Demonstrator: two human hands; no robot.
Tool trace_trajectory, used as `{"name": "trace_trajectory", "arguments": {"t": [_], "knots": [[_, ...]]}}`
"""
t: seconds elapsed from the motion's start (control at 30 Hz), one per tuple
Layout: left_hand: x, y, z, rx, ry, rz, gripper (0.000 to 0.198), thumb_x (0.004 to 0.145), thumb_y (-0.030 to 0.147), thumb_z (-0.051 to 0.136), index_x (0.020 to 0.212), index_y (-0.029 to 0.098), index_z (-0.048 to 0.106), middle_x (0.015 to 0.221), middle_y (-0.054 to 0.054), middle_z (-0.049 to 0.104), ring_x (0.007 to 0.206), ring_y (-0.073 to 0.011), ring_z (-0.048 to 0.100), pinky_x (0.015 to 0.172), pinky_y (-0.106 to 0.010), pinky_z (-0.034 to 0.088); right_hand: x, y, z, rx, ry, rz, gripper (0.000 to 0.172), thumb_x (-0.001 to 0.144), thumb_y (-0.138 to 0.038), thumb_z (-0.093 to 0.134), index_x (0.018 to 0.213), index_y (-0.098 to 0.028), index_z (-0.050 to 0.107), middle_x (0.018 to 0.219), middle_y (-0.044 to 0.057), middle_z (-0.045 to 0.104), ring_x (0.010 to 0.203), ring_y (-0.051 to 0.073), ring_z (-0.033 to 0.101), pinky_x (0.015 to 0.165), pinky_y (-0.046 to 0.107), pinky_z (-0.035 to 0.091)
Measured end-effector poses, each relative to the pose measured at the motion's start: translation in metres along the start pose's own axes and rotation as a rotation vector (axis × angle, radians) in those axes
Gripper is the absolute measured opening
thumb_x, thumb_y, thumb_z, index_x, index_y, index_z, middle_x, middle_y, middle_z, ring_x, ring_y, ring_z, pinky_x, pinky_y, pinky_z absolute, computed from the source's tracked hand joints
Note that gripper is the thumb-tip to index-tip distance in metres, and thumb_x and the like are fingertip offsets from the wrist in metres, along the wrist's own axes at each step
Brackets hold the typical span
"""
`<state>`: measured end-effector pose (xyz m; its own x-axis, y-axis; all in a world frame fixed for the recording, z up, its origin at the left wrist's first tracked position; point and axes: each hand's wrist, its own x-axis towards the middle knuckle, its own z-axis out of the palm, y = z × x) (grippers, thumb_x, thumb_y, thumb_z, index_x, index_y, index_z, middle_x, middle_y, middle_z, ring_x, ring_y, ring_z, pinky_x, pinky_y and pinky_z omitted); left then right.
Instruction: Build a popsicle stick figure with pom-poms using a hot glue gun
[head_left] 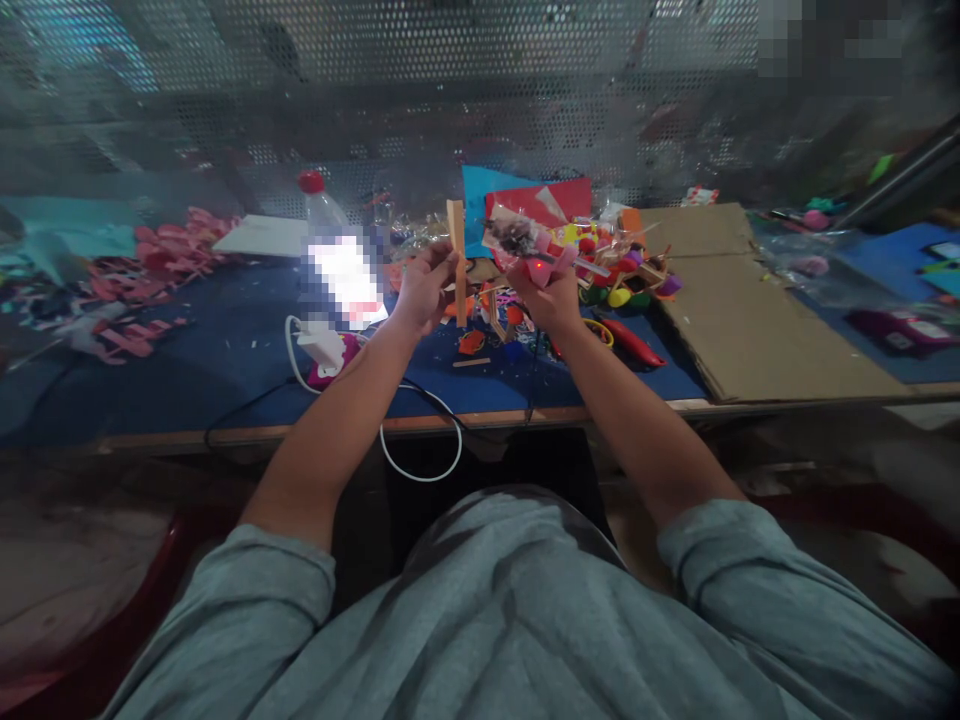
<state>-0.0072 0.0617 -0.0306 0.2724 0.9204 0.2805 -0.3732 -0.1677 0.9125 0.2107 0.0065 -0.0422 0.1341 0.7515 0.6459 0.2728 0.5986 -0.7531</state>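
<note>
My left hand (426,290) is closed on a flat, pale wooden strip (460,285), which stands nearly upright between thumb and fingers. Just to the right, my right hand (553,298) grips a pink glue gun (541,268) with a small red light on it; the fingers partly cover its body. From below that hand a black cord (534,375) runs down to the table edge. Wooden bits and orange scraps (471,343) lie on the blue table top (247,370) under the hands. A short wooden stick (471,362) lies near them.
A bottle with a red cap (311,182) stands behind a bright, blurred screen (346,280). A white charger (321,345) sits in a purple power strip, its white cable (421,478) looping over the edge. Flattened cardboard (780,330) lies right, pink pieces (180,250) left, a perforated panel (450,110) behind.
</note>
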Motion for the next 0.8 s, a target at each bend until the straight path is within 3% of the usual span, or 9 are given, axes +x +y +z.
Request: {"name": "trace_trajectory", "arguments": {"t": [0.17,0.33,0.53,0.8], "knots": [[-0.012,0.004,0.01,-0.018,-0.105,-0.025,0.047,0.087,0.048,0.092,0.112,0.023,0.061,0.095,0.0,0.067,0.08,-0.0165,0.074,0.088,-0.044,0.07,0.002,0.0,0.007,0.093,0.11,0.042,0.054,0.069,-0.071,0.094,0.08,-0.026,0.065,0.075,-0.001,0.065,0.069,0.017,0.06,0.075,0.044,0.064],[-0.024,0.009,0.02,0.008,-0.173,-0.057,0.041,0.087,0.044,0.092,0.107,0.022,0.064,0.099,-0.002,0.071,0.077,-0.0136,0.069,0.072,-0.032,0.069,-0.003,-0.013,0.015,0.175,0.032,0.064,0.063,0.064,-0.08,0.093,0.085,-0.028,0.066,0.086,0.004,0.074,0.078,0.023,0.07,0.084,0.055,0.07],[-0.028,0.009,0.026,0.034,-0.214,-0.062,0.037,0.086,0.044,0.093,0.105,0.023,0.068,0.096,-0.002,0.069,0.082,-0.0158,0.071,0.068,-0.028,0.067,-0.008,-0.026,0.017,0.146,-0.003,0.082,0.059,0.067,-0.077,0.094,0.082,-0.026,0.068,0.082,0.004,0.073,0.08,0.023,0.071,0.081,0.051,0.071],[-0.028,0.007,0.027,0.025,-0.233,-0.052,0.032,0.088,0.038,0.09,0.105,0.023,0.068,0.096,-0.003,0.067,0.08,-0.0151,0.069,0.066,-0.029,0.067,-0.007,-0.016,0.017,0.185,0.048,0.105,0.049,0.07,-0.065,0.094,0.084,-0.026,0.067,0.08,0.002,0.072,0.073,0.019,0.067,0.076,0.048,0.069]]}}
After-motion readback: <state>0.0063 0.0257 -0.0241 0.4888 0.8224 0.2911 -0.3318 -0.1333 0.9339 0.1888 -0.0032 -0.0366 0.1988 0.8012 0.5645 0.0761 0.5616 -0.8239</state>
